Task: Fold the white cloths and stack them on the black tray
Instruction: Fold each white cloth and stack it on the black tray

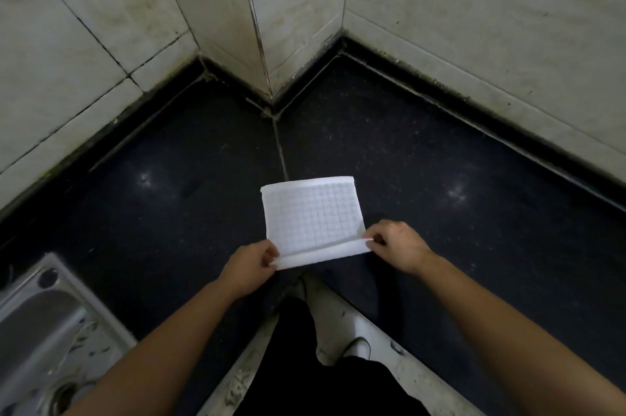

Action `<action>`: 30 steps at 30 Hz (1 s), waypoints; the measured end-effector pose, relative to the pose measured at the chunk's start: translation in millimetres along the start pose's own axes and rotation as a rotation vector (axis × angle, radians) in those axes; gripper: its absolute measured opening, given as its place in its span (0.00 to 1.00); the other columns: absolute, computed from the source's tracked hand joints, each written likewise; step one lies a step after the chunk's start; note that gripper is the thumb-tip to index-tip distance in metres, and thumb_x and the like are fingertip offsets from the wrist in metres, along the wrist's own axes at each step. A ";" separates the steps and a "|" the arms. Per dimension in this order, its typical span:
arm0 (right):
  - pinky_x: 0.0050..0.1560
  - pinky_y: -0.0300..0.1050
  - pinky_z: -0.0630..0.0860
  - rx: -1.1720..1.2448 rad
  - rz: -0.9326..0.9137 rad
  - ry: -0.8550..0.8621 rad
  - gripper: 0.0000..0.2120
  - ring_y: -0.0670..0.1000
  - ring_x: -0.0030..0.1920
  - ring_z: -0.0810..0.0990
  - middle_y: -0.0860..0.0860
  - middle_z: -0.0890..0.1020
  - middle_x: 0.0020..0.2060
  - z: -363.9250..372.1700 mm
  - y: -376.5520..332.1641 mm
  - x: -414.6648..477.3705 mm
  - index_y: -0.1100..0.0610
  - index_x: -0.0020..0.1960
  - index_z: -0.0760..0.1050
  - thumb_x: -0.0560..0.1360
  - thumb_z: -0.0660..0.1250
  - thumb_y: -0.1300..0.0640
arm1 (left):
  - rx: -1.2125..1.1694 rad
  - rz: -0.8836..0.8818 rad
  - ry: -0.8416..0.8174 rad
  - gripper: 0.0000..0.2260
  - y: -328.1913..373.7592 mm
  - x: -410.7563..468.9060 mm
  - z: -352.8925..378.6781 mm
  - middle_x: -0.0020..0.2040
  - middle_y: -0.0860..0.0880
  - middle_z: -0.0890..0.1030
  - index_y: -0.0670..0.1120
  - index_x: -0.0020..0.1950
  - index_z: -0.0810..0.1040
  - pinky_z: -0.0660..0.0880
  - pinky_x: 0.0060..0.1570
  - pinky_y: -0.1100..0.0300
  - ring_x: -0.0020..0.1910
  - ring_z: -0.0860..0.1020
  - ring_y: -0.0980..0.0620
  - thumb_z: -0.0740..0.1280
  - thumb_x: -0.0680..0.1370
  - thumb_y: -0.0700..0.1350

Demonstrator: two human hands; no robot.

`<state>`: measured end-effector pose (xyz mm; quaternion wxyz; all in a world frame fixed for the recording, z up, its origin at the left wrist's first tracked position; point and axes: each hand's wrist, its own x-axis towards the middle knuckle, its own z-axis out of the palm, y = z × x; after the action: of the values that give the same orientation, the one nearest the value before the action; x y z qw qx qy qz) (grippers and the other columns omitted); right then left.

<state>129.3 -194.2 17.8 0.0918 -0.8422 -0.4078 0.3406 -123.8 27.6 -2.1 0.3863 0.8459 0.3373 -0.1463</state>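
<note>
A white cloth [311,215] with a woven grid pattern lies flat on the dark stone counter [423,178], near its front corner. Its near edge is turned up into a narrow band. My left hand [250,263] pinches the near left corner of that band. My right hand [394,244] pinches the near right corner. Both forearms reach in from the bottom of the view. No black tray is in view.
A steel sink [44,320] is set into the counter at the lower left. Pale tiled walls [298,8] close the counter at the back, with a jutting corner in the middle. Below the counter edge are my dark trousers and a white shoe [355,348].
</note>
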 end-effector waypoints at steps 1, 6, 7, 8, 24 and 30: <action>0.55 0.45 0.77 0.099 0.041 0.041 0.09 0.48 0.52 0.79 0.46 0.80 0.52 -3.2 -1.0 7.6 0.47 0.57 0.81 0.78 0.68 0.53 | -0.078 -0.049 0.022 0.08 0.2 7.3 -4.8 0.44 0.54 0.81 0.53 0.48 0.79 0.78 0.51 0.57 0.43 0.80 0.56 0.73 0.73 0.41; 0.57 0.39 0.75 0.480 0.210 0.151 0.10 0.47 0.55 0.81 0.47 0.84 0.53 -17.5 -8.6 51.8 0.52 0.59 0.82 0.79 0.69 0.56 | -0.516 -0.224 0.277 0.06 9.5 45.9 -24.2 0.46 0.48 0.82 0.45 0.52 0.83 0.78 0.53 0.52 0.45 0.79 0.53 0.72 0.76 0.38; 0.59 0.40 0.75 0.521 0.235 0.170 0.11 0.47 0.56 0.81 0.47 0.84 0.54 -19.4 -10.3 60.9 0.52 0.60 0.82 0.79 0.69 0.56 | -0.590 -0.249 0.323 0.07 12.6 52.9 -26.7 0.48 0.48 0.82 0.44 0.54 0.83 0.78 0.54 0.53 0.46 0.79 0.53 0.71 0.76 0.38; 0.61 0.42 0.76 0.553 0.254 0.196 0.11 0.47 0.56 0.81 0.48 0.84 0.53 -20.9 -12.0 69.0 0.52 0.60 0.82 0.78 0.69 0.56 | -0.652 -0.267 0.360 0.08 15.7 59.5 -29.5 0.49 0.48 0.82 0.44 0.55 0.83 0.78 0.54 0.53 0.47 0.79 0.53 0.71 0.77 0.38; 0.54 0.34 0.70 0.566 0.336 0.354 0.13 0.45 0.47 0.80 0.46 0.82 0.42 -21.9 -25.9 127.7 0.51 0.62 0.79 0.78 0.70 0.53 | -0.586 -0.334 0.528 0.08 10.3 116.1 -40.2 0.47 0.50 0.83 0.44 0.54 0.84 0.74 0.47 0.64 0.47 0.80 0.53 0.72 0.75 0.42; 0.57 0.42 0.76 0.438 0.294 0.373 0.15 0.47 0.48 0.79 0.49 0.81 0.49 -19.4 -24.3 126.8 0.52 0.65 0.78 0.79 0.68 0.52 | -0.500 -0.318 0.557 0.05 12.6 115.0 -35.9 0.46 0.53 0.82 0.50 0.51 0.83 0.74 0.45 0.60 0.46 0.81 0.52 0.71 0.76 0.45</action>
<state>182.0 -81.0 -20.3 0.2937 -0.9002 -0.1748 0.2698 -31.8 101.3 -29.9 0.4465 0.6704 0.5809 0.1172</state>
